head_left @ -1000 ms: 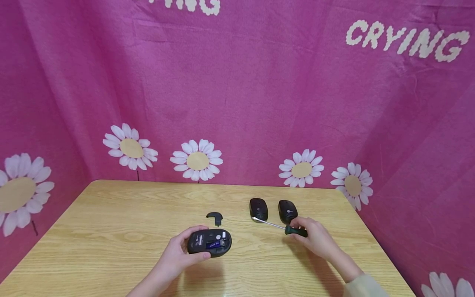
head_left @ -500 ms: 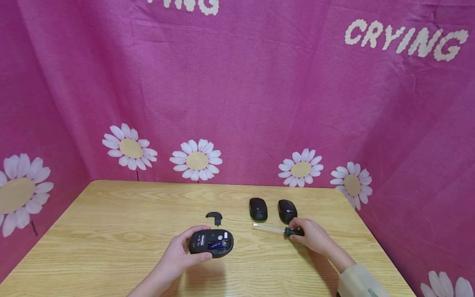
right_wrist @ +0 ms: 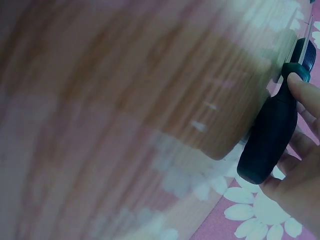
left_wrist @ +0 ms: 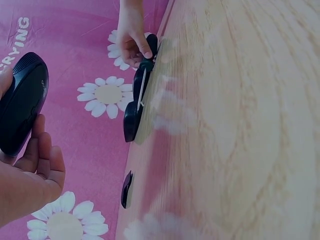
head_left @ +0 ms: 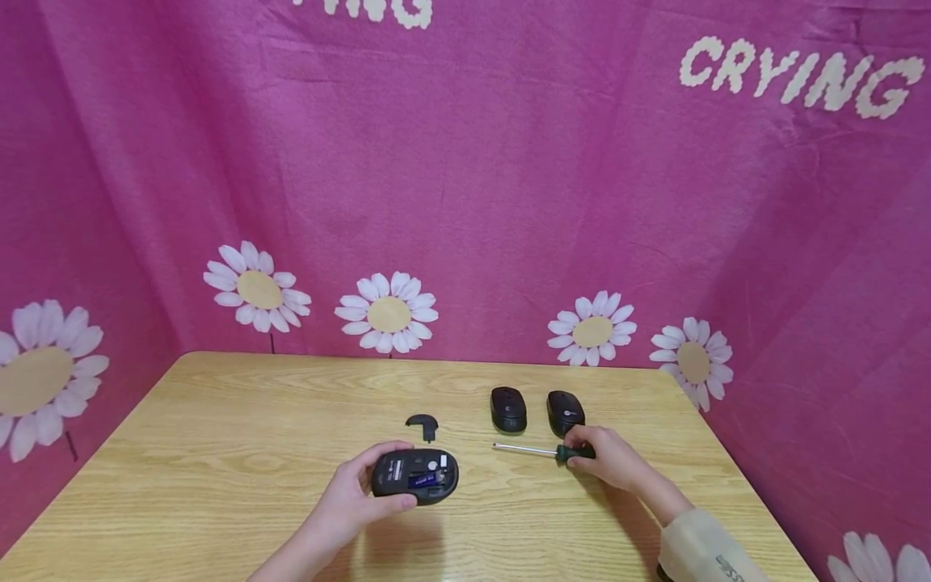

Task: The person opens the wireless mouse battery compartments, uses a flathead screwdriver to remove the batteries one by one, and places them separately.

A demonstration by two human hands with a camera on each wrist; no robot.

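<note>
My left hand (head_left: 356, 493) holds a black computer mouse (head_left: 393, 469) by its edges above the table, underside up. Its battery bay is uncovered, and a blue battery (head_left: 423, 480) lies in it beside a small white piece. In the left wrist view the smooth top of that mouse (left_wrist: 27, 100) shows. My right hand (head_left: 611, 457) pinches the dark green handle of a screwdriver (head_left: 527, 449), low over the table, with the metal shaft pointing left. In the right wrist view thumb and fingers lie along the handle (right_wrist: 270, 135).
A black battery cover (head_left: 424, 425) lies behind the held mouse. Two more black mice stand at the back right, one mouse (head_left: 507, 410) left of the other mouse (head_left: 566, 412), just beyond the screwdriver. A pink flowered curtain (head_left: 465, 178) surrounds the wooden table (head_left: 240, 453).
The right hand has lowered the screwdriver; its tip has dropped from in front of the left standing mouse to the table nearer me. The left hand and its mouse have barely shifted.
</note>
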